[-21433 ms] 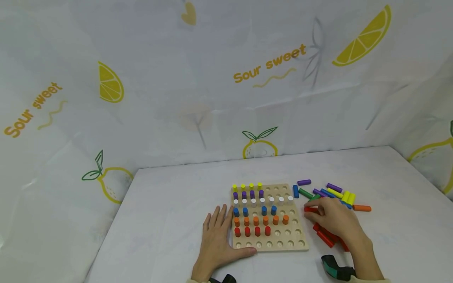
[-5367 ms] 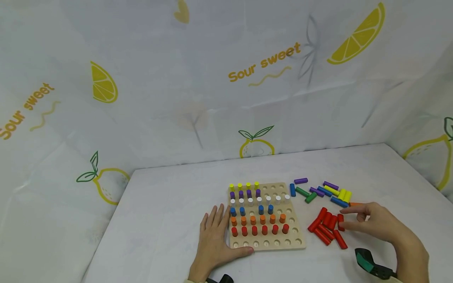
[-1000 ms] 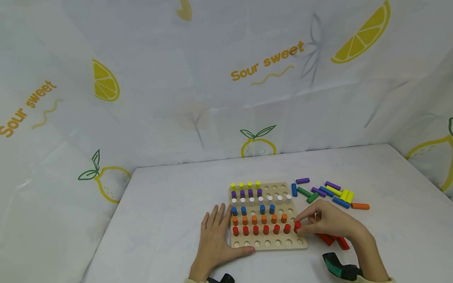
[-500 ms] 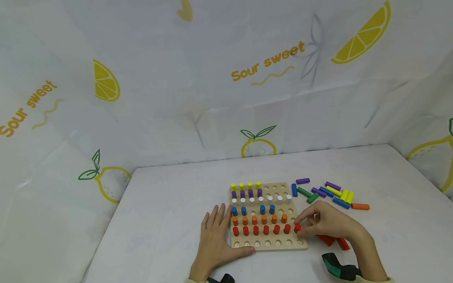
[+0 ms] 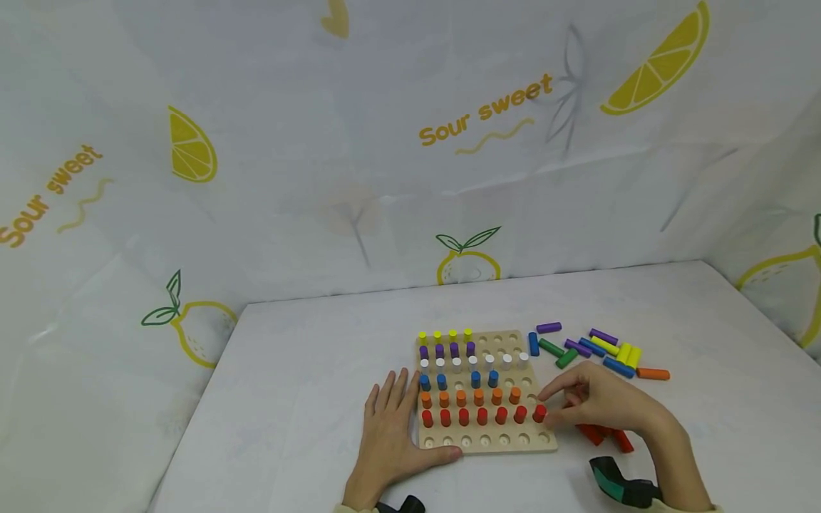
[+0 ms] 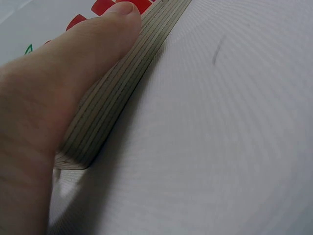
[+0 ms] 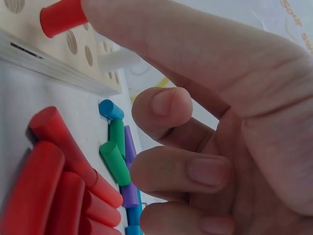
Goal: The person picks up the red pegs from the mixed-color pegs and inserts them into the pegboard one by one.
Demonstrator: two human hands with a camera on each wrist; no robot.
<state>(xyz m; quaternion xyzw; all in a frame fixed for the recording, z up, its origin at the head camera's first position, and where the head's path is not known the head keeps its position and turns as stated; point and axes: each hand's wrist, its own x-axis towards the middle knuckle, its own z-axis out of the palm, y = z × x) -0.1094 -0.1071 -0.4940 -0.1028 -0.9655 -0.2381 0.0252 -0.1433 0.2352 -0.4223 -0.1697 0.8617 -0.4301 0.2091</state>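
A wooden peg board [image 5: 487, 443] on the table carries rows of yellow, purple, white, blue, orange and red pegs. Along its left edge lies my left hand [image 5: 391, 438], fingers straight; the thumb [image 6: 105, 41] rests across the front edge. The right-end peg of the red row, a red peg [image 5: 539, 413], stands upright in its hole. Just right of it is my right hand [image 5: 606, 402], index finger and thumb spread slightly apart. In the right wrist view a fingertip overlaps that red peg [image 7: 61, 18]; whether it touches is unclear. The other right-hand fingers are curled, holding nothing.
Loose red pegs [image 7: 34, 186] lie right of the board, partly hidden under the right hand in the head view. Behind them are scattered green pegs [image 5: 567, 358], blue, purple and yellow pegs, and an orange peg [image 5: 653, 374]. The front row of holes [image 5: 485, 441] is bare.
My right hand has loosened its pinch on the red peg and shifted slightly right, leaving the peg upright at the row's end. The left hand stays still on the board.
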